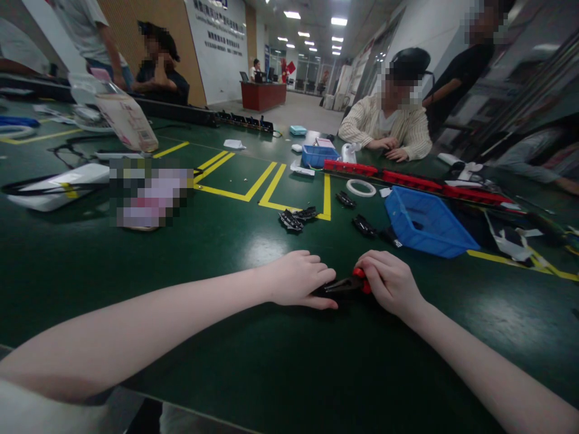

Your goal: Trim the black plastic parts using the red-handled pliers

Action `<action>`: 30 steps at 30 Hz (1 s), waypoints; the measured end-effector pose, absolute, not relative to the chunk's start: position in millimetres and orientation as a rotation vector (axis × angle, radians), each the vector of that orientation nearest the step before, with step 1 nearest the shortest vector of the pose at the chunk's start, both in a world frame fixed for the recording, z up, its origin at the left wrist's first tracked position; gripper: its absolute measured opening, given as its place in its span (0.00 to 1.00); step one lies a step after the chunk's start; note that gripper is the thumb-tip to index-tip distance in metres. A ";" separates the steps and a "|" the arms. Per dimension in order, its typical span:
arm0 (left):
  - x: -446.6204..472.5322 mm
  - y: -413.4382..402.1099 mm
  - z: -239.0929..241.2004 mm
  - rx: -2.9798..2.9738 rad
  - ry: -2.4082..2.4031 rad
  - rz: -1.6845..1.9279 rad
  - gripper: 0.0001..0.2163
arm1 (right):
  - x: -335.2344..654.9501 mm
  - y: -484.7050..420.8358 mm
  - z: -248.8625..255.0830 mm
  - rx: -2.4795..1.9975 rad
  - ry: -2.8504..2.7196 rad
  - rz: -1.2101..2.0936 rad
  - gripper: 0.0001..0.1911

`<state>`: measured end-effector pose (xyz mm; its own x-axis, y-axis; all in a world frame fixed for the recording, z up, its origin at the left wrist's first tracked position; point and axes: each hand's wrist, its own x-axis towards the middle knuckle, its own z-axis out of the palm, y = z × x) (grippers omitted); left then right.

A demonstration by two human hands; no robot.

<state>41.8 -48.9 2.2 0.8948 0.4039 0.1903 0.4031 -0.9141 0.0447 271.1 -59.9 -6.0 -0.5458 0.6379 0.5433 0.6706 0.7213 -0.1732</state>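
Both my hands rest close together on the dark green table (253,337). My left hand (296,278) is curled, its fingers pinched on a small black part (322,292) that I cannot make out well. My right hand (389,281) is closed round a pair of red-handled pliers (350,284), whose black jaws point left toward my left fingertips. Just beyond my hands lie several loose black plastic parts (292,219), spread over the table.
A blue plastic bin (425,223) stands to the right front, a second blue bin (319,155) farther back. A long red and black rail (407,179) and a white tape ring (360,187) lie near a seated person. Yellow lines (271,187) mark the table.
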 end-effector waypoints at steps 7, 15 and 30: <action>42.3 -48.5 0.1 3.086 0.640 0.318 0.18 | 269.9 -61.1 -6.7 -1.010 -2.337 -0.082 0.14; 44.4 -48.8 0.8 3.104 0.653 0.272 0.19 | 267.6 -60.8 -5.8 -0.999 -2.361 -0.081 0.14; 43.4 -49.3 2.9 3.049 0.665 0.280 0.19 | 269.4 -59.5 -7.2 -1.028 -2.344 -0.057 0.16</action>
<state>43.4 -49.3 2.9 0.8939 0.4138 0.1722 0.4123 -0.9099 0.0459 269.4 -59.5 -7.2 -0.5401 0.6624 0.5191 0.6868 0.7034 -0.1830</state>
